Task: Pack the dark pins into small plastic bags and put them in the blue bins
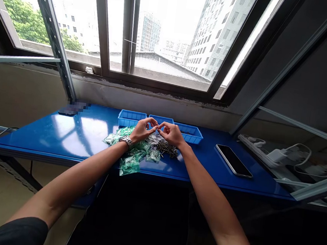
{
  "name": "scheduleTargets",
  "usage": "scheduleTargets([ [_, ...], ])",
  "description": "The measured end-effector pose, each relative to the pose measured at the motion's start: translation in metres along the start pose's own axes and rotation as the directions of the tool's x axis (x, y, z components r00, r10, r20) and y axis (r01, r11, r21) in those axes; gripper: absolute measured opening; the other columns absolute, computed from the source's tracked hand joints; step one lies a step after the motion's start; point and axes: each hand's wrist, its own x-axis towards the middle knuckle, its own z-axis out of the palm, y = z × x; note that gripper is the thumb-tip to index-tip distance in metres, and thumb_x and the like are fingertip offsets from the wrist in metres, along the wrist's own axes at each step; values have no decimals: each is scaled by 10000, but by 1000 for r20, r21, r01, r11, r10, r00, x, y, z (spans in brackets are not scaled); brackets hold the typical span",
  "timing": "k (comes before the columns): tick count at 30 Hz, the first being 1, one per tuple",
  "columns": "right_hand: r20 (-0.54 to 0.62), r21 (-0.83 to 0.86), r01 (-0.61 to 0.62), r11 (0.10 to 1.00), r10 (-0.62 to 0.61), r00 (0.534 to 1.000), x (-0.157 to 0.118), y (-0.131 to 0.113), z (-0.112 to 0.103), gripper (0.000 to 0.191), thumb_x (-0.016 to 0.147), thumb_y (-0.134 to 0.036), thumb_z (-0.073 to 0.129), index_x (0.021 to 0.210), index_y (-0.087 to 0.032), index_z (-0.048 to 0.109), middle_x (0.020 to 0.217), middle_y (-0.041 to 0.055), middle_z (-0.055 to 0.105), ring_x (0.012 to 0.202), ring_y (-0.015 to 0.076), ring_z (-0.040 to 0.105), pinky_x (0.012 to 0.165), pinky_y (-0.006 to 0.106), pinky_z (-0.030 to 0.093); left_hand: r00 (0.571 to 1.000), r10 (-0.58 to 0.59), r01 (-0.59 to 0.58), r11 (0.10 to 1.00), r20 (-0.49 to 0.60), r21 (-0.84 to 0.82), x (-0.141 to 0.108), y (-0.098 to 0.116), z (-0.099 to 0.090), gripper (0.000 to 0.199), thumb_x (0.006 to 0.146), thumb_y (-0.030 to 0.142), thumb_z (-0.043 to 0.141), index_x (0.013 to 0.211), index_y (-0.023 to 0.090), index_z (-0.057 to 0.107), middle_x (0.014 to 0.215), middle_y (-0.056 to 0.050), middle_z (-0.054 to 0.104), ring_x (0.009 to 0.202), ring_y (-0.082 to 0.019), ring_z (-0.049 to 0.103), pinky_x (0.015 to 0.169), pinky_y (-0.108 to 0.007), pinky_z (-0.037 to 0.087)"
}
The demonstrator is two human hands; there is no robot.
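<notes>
My left hand [143, 130] and my right hand [170, 134] are raised close together, their curled fingertips meeting above a heap of items. Whether the fingers pinch anything small is hidden. Beneath them lie several clear green-tinted plastic bags [129, 164] and a scattered pile of thin dark metal pins [166, 149]. Just beyond my fingers stand 3 blue plastic compartment trays [128, 118] in a row. The right tray [191, 134] holds some dark items. A metal wristwatch [126, 140] is on my left wrist.
The glossy blue table [49, 141] runs along a window. A black smartphone [233, 160] lies to the right, and a blurred dark object [72, 108] sits at the back left. Beyond the right end are a white power strip [256, 150] and cables. Metal window frames flank the table.
</notes>
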Motion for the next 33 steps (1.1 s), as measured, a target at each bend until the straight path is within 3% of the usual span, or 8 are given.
scheduleTargets([
  [5, -93, -14, 11, 1000, -12, 996, -1, -6, -5, 239, 892, -413, 671, 874, -175, 679, 586, -45, 453, 521, 108, 375, 521, 252, 316, 1000, 0, 0, 999, -5, 41, 0, 0, -1, 250, 950, 427, 653, 924, 182, 698, 913, -62, 736, 820, -189, 652, 700, -308, 488],
  [9, -141, -13, 34, 999, -35, 989, -2, -11, -3, 227, 910, -403, 658, 896, -177, 681, 564, -59, 418, 505, 104, 357, 519, 254, 305, 998, 37, -42, 995, 54, 91, -1, -1, 0, 196, 944, 379, 669, 929, 185, 691, 905, -56, 728, 806, -185, 634, 677, -303, 469],
  [13, -130, -2, 69, 998, -69, 989, -3, -14, -1, 204, 902, -380, 666, 890, -176, 675, 549, -64, 415, 499, 102, 355, 524, 257, 300, 993, 74, -84, 990, 93, 115, -2, 1, 1, 149, 926, 338, 677, 911, 189, 677, 897, -57, 715, 802, -189, 610, 679, -307, 462],
  [18, -151, -2, 30, 1000, -30, 988, -3, -10, -5, 207, 905, -385, 651, 896, -179, 672, 568, -61, 407, 514, 106, 358, 532, 256, 318, 999, 46, -47, 996, 14, 81, -1, 3, 0, 198, 949, 380, 652, 933, 185, 687, 915, -61, 726, 811, -187, 626, 695, -312, 467],
  [26, 4, 2, -6, 1000, 6, 1000, 0, -1, 1, 219, 874, -400, 673, 896, -182, 683, 542, -66, 425, 492, 103, 342, 505, 253, 270, 1000, 26, -25, 999, -12, 25, -1, -1, 1, 234, 936, 418, 676, 941, 184, 695, 926, -61, 739, 822, -188, 653, 714, -314, 480],
  [33, -110, -48, 17, 999, -22, 994, -2, -6, -5, 232, 892, -408, 663, 869, -178, 687, 579, -44, 457, 525, 112, 383, 534, 257, 319, 1000, 23, -21, 997, -19, 80, 0, 1, 0, 236, 956, 417, 647, 932, 187, 693, 916, -61, 735, 815, -189, 640, 712, -319, 478],
])
